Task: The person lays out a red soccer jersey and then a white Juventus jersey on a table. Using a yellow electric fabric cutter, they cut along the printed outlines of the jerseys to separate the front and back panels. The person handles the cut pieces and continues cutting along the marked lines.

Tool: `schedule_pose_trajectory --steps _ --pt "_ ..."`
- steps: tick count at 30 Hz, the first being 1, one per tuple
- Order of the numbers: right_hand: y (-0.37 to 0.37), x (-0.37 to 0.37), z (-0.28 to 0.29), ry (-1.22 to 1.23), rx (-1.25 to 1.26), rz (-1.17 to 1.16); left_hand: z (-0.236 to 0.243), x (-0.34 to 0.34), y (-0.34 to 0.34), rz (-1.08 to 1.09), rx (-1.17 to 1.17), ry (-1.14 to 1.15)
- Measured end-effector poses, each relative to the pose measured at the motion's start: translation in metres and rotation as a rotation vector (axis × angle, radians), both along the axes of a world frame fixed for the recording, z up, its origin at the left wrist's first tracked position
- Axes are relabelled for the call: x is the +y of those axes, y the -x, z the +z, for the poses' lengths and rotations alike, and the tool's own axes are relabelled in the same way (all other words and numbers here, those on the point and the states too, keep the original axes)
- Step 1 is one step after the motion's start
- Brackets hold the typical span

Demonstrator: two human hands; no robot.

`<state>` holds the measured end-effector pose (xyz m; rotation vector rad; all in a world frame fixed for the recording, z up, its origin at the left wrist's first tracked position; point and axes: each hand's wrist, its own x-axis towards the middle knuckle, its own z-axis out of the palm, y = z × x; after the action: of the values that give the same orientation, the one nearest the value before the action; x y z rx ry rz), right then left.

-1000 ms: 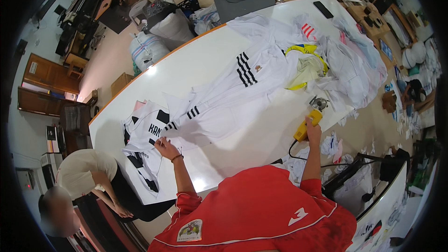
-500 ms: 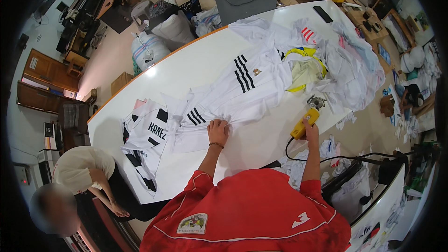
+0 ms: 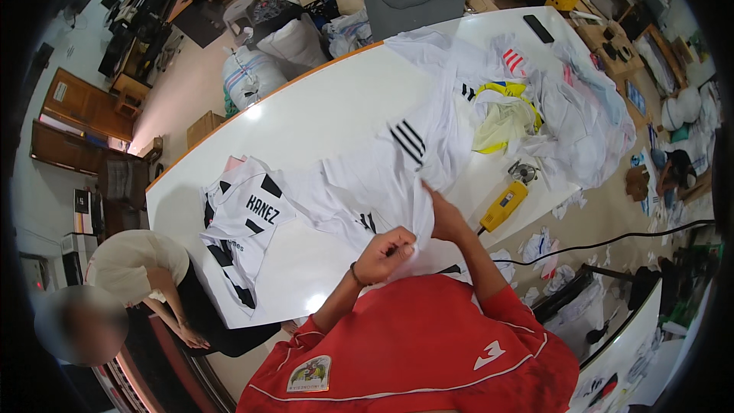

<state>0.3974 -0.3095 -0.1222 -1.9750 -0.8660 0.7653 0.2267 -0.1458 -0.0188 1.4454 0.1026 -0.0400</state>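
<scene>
My left hand (image 3: 382, 256) is closed on a bunched edge of the white striped fabric (image 3: 359, 183) near the table's front. Just beyond it, to the right, my right hand (image 3: 443, 210) grips the same fabric, its fingertips partly hidden at the fold. A yellow electric cutter (image 3: 503, 205) with a round blade head lies right of that hand, its black cord trailing off rightward. Left of the striped fabric is a white-and-black jersey piece (image 3: 237, 203) with dark lettering. A pile of white, pale and yellow garments (image 3: 566, 118) covers the table's right end.
The white table (image 3: 290, 122) has a black phone (image 3: 537, 28) at its far right. A person in a cream top (image 3: 138, 260) bends at the left; another person (image 3: 673, 168) is low at the far right. Sacks (image 3: 248, 80) stand behind the table, scraps lie on the floor.
My right hand has let go of the cutter and moved left onto the fabric. My left hand moved rightward and toward me, gathering the fabric, whose stripes are now partly folded under.
</scene>
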Motion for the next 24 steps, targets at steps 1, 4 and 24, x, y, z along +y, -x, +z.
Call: schedule_pose_trajectory --steps 1,4,24 --pt "0.003 0.014 -0.008 -0.146 -0.06 0.108 0.009 -0.003 0.0 -0.069 -0.134 0.061" --pt "0.002 0.044 -0.035 -0.283 0.223 0.503 0.028 -0.002 -0.006 0.041 -0.248 0.041" --pt "-0.184 0.085 0.171 -0.269 -0.461 -0.029 0.089 0.219 -0.036 0.647 -0.019 -1.046"
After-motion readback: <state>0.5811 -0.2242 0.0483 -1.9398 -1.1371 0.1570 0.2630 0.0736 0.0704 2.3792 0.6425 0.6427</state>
